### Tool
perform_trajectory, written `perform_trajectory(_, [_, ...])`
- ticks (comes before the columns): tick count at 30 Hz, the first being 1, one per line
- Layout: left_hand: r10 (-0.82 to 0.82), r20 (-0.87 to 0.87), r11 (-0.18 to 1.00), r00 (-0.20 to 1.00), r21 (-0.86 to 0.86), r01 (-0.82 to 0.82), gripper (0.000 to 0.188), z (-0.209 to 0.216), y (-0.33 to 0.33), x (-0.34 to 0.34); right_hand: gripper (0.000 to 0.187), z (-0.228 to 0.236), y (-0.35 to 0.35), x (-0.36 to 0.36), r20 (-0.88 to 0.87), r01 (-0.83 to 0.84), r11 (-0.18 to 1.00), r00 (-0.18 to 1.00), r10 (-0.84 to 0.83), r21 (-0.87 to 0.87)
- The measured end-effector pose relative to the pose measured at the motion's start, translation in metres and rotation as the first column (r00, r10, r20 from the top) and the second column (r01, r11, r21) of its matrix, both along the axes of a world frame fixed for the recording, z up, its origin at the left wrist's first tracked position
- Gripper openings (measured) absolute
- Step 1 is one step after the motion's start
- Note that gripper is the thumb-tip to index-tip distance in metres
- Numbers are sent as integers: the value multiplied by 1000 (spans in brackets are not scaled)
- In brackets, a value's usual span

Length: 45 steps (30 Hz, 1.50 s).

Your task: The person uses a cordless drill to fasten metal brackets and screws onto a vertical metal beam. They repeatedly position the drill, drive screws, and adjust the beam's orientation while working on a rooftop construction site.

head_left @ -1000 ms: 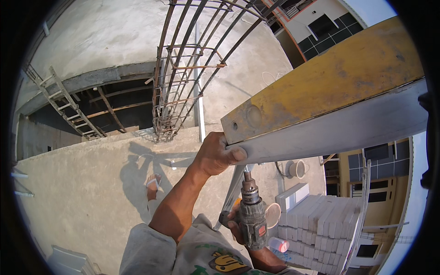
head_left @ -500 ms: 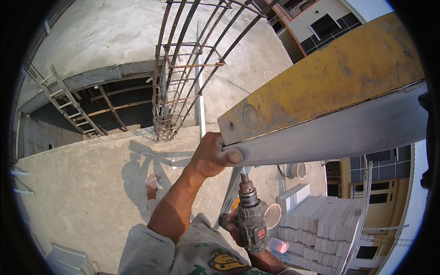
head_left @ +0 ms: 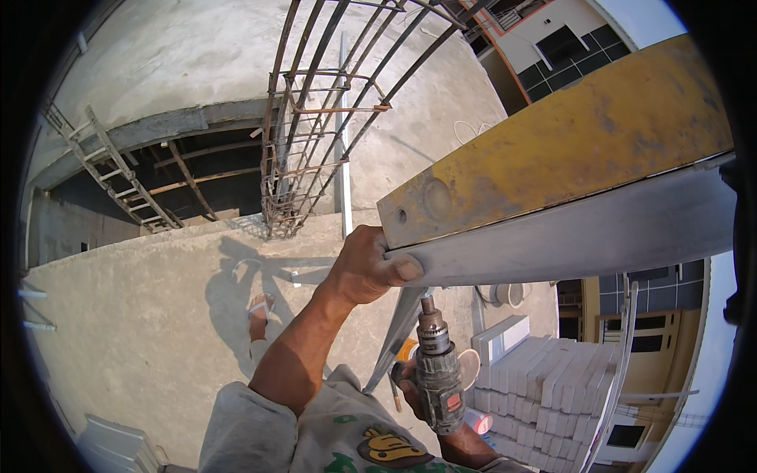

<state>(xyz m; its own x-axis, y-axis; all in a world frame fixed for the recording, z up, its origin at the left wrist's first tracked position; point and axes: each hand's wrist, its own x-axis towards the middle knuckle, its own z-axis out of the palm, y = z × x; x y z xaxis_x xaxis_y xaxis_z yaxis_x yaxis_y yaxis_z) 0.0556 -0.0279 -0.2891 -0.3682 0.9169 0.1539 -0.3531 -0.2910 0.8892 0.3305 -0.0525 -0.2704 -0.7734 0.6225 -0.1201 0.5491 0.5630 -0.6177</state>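
My left hand (head_left: 371,264) is closed around the near end of a long grey metal profile (head_left: 544,252), thumb pressed on its side. A scuffed yellow bar (head_left: 552,142) with a small hole near its end lies along the profile's top, its end against my fingers. It resembles a spirit level. Lower down, my right hand (head_left: 408,385) grips a worn power drill (head_left: 439,382), partly hidden behind its body. The drill points upward, its tip close under the profile; whether they touch I cannot tell. Behind the drill, another grey metal length (head_left: 394,339) slants down.
A rebar column cage (head_left: 303,150) rises ahead, beside a floor opening with a ladder (head_left: 118,173) leaning in it. Stacked grey blocks (head_left: 544,386) stand at the right, near a pale bucket (head_left: 509,295). My foot (head_left: 259,311) is on the concrete floor (head_left: 142,331).
The drill has shifted slightly right and down in the picture, still upright in my right hand. My left hand keeps its hold; the yellow bar's far end appears a little lower.
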Motion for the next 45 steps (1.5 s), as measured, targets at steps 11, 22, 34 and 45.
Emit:
perform_trajectory(11, [-16,-22,999,1000,-30,16,106,-4,0,-1,28,15,54,21,32,12,990,999,-8,-139])
perform_trajectory(22, [-34,121,999,992,35,30,108,-6,1,3,73,21,76,27,-305,-133,376,840,-448,-917])
perform_trajectory(34, [-116,250,987,961,137,83,100,-8,3,4,68,23,39,4,-358,67,500,618,-700,-863])
perform_trajectory(45, [-82,204,993,976,96,63,102,-9,1,6,69,28,68,18,-317,-214,244,768,-556,-946])
